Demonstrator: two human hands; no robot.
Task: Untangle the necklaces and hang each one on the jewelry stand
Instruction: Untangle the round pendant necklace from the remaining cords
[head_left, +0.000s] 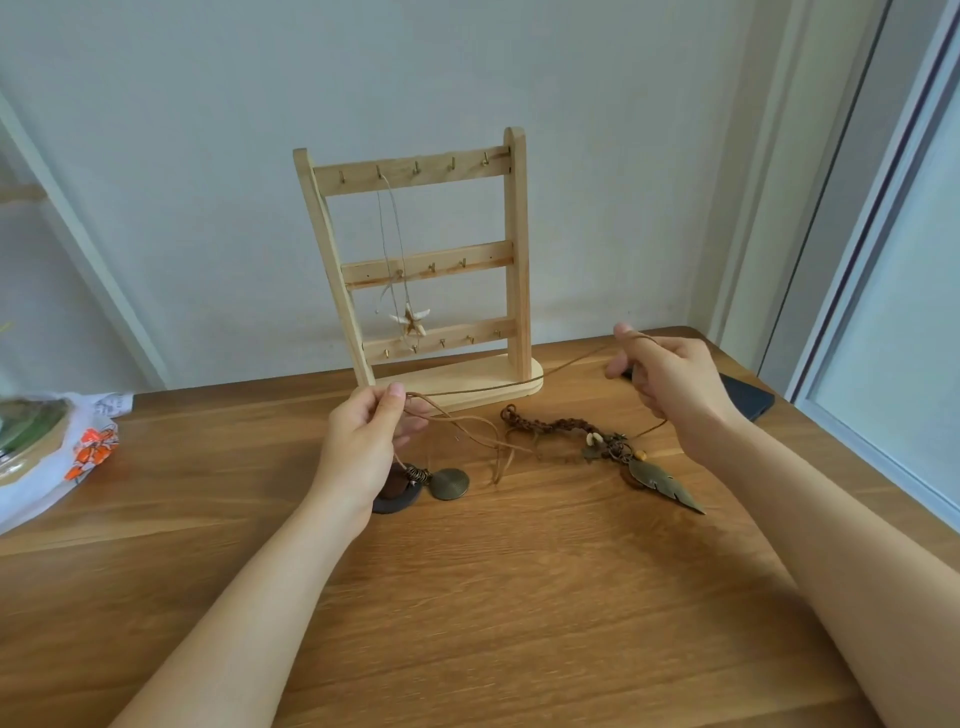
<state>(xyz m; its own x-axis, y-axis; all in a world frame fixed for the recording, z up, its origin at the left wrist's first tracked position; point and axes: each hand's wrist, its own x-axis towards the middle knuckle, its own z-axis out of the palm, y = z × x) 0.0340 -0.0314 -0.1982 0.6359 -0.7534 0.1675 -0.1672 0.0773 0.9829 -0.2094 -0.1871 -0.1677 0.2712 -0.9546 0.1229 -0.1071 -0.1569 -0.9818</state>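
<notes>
Left hand (363, 447) and right hand (670, 379) each pinch the brown cord (571, 364) in curled fingers (396, 402) before the jewelry stand (415, 174) at the surface's far edge; pulling apart may cinch its snarl with the leaf-pendant necklace (665, 486) or tip the stand.

The worktop (519, 597) is smooth grained wood with a soft sheen; the stand (517, 234) pale matt wood with brass-looking hooks (416, 167); the cord (574, 362) thin, matt brown; leaf (667, 488) and disc (449, 484) dull bronze-toned metal.

Both hands, left hand (363, 447) and right hand (670, 379), pinch a brown cord (566, 366) before the jewelry stand (415, 260).
</notes>
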